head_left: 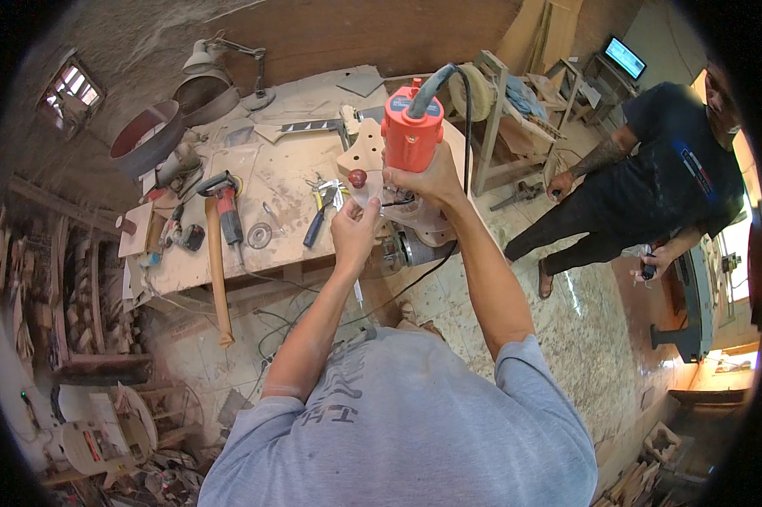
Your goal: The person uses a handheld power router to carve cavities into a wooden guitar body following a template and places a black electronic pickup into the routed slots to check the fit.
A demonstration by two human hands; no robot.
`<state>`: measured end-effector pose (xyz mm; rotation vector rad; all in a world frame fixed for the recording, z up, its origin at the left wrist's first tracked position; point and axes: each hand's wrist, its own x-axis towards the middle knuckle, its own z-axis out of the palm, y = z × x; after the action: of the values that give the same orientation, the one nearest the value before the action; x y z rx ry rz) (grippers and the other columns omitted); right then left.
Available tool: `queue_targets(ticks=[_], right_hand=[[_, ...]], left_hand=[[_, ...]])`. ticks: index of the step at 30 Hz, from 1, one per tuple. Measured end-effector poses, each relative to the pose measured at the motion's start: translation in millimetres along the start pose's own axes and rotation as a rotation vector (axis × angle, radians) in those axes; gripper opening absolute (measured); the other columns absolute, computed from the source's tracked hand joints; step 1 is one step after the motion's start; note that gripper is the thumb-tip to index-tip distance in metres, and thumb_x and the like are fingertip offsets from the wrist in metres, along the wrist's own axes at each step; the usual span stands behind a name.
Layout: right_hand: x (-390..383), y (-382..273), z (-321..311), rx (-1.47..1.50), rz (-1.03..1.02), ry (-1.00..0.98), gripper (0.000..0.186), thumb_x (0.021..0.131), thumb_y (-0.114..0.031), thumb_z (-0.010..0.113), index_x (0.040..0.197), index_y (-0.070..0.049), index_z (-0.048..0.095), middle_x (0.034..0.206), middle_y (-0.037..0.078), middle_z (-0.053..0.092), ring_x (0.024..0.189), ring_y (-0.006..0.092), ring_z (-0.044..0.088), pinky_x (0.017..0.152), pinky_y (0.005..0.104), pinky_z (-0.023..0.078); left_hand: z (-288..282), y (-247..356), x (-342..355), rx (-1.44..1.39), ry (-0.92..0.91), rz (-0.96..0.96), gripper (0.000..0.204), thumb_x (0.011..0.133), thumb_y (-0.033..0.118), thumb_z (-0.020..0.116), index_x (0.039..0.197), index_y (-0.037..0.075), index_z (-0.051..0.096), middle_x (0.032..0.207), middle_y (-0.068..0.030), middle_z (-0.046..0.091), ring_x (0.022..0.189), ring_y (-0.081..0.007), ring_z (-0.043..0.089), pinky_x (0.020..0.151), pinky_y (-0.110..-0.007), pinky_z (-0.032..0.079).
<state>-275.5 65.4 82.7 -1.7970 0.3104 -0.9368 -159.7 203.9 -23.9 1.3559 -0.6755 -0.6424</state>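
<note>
My right hand [436, 179] wraps round the lower body of a red handheld router [412, 135], which stands upright with its cable rising from the top. Below it, a clear plastic base plate [423, 215] carries a round red-brown knob [357, 178]. At the near left edge of that plate, my left hand [356, 226] has its fingers closed in a pinch; what lies between them is too small to make out. Beyond the knob is a pale wooden piece with drilled holes [365, 145], partly hidden by the router. The router's cutting end is hidden.
On the dusty workbench [284, 186] lie an angle grinder [226, 211], a cordless drill [182, 230], pliers [320, 207] and a guitar neck [309, 127]. A wooden bar [217, 279] overhangs the near edge. A co-worker [660, 169] stands at the right. Cables [415, 283] trail beneath the bench.
</note>
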Motion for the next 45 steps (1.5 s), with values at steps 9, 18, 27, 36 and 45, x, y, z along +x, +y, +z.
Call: queue_targets(ticks=[9, 18, 27, 36, 45], right_hand=[[0.9, -2.7, 3.2, 0.021, 0.009, 0.033, 0.063, 0.068, -0.025, 0.089, 0.126, -0.005, 0.072, 0.113, 0.006, 0.074, 0.102, 0.0172, 0.069, 0.093, 0.0353, 0.054], [3.4, 9.2, -0.7, 0.009, -0.004, 0.009, 0.071, 0.071, -0.026, 0.094, 0.132, -0.003, 0.067, 0.107, 0.004, 0.073, 0.097, 0.0145, 0.070, 0.088, 0.0335, 0.057], [3.0, 2.0, 0.9, 0.028, 0.022, 0.030, 0.062, 0.068, -0.026, 0.090, 0.124, -0.005, 0.071, 0.104, 0.004, 0.073, 0.095, 0.0159, 0.069, 0.087, 0.0350, 0.055], [1.1, -4.7, -0.5, 0.020, 0.066, 0.035, 0.065, 0.068, -0.025, 0.090, 0.127, -0.006, 0.071, 0.110, 0.004, 0.075, 0.100, 0.0158, 0.071, 0.093, 0.0349, 0.056], [0.8, -5.9, 3.8, 0.066, 0.042, 0.035, 0.066, 0.069, -0.023, 0.092, 0.129, -0.006, 0.070, 0.113, 0.004, 0.074, 0.103, 0.0151, 0.070, 0.094, 0.0352, 0.056]], left_hand=[[-0.2, 4.8, -1.3, 0.027, 0.005, -0.020, 0.031, 0.104, 0.020, 0.071, 0.120, -0.007, 0.072, 0.109, -0.0122, 0.080, 0.097, -0.0132, 0.073, 0.087, -0.030, 0.055], [1.1, 7.6, -2.3, 0.049, 0.009, -0.021, 0.032, 0.105, 0.021, 0.071, 0.118, -0.007, 0.073, 0.108, -0.0126, 0.080, 0.098, -0.0132, 0.074, 0.087, -0.030, 0.056], [1.6, 7.2, -3.2, 0.074, 0.012, -0.011, 0.032, 0.104, 0.023, 0.071, 0.116, -0.007, 0.073, 0.108, -0.0126, 0.080, 0.098, -0.0135, 0.074, 0.087, -0.030, 0.055], [1.5, 4.4, -1.9, 0.048, 0.020, -0.016, 0.035, 0.103, 0.027, 0.073, 0.116, -0.006, 0.074, 0.107, -0.0124, 0.081, 0.096, -0.0138, 0.074, 0.086, -0.031, 0.055], [-1.1, 5.2, -1.9, 0.146, 0.027, 0.002, 0.033, 0.103, 0.026, 0.073, 0.114, -0.006, 0.075, 0.103, -0.0114, 0.081, 0.093, -0.0129, 0.074, 0.083, -0.031, 0.055]])
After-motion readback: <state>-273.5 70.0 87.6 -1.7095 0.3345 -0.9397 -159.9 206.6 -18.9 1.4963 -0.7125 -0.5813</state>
